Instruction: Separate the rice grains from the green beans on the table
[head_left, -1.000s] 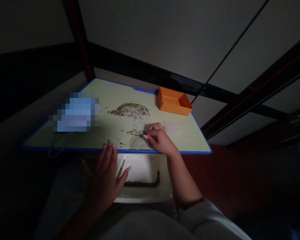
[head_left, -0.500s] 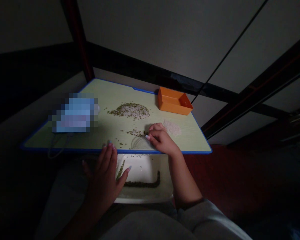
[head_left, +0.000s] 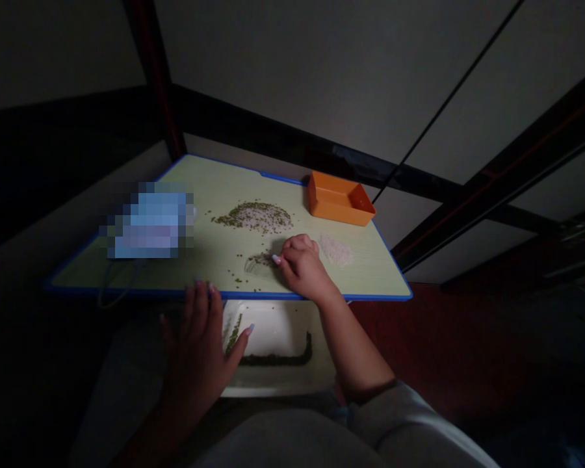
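My right hand [head_left: 302,270] lies on the yellow-green table [head_left: 209,182] with its fingers curled, pinching a small clear round disc [head_left: 253,265] against a little heap of green beans and rice [head_left: 262,259]. My left hand [head_left: 197,351] grips the left rim of a white tray [head_left: 277,389] held below the table's front edge, thumb inside. A line of green beans [head_left: 275,358] lies in the tray. Farther back is a larger mixed pile of beans and rice [head_left: 253,216]. A patch of white rice [head_left: 335,250] lies right of my right hand.
An orange box [head_left: 338,198] stands at the table's back right corner. A blurred blue object [head_left: 149,221] lies on the left with a cord hanging over the blue front edge. Dark beams and a pale wall stand behind. The room is dim.
My right hand slid the clear disc from the table's front edge back and left to the small heap. My left hand slipped slightly lower on the tray.
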A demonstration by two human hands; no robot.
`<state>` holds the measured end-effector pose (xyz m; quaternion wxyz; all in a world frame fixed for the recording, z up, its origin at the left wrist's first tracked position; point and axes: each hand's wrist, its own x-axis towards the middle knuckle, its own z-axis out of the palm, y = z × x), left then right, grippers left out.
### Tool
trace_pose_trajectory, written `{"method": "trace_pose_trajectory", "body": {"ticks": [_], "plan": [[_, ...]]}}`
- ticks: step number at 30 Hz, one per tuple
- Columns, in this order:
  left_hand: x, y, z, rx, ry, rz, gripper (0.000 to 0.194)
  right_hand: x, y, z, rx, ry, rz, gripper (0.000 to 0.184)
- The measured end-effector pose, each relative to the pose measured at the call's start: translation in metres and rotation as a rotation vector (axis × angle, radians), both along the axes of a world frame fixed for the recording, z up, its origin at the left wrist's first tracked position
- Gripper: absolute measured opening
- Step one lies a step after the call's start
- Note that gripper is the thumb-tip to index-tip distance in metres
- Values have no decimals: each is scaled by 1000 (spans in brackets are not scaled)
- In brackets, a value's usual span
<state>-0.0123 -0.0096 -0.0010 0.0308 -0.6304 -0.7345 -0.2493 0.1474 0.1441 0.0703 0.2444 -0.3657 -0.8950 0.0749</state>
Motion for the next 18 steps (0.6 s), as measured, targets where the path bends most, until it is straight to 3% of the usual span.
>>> {"method": "trace_pose_trajectory", "body": {"ticks": [18], "plan": [[-4, 1, -5, 21, -11, -10, 78, -22, -2, 3, -56, -123, 111, 20]]}}
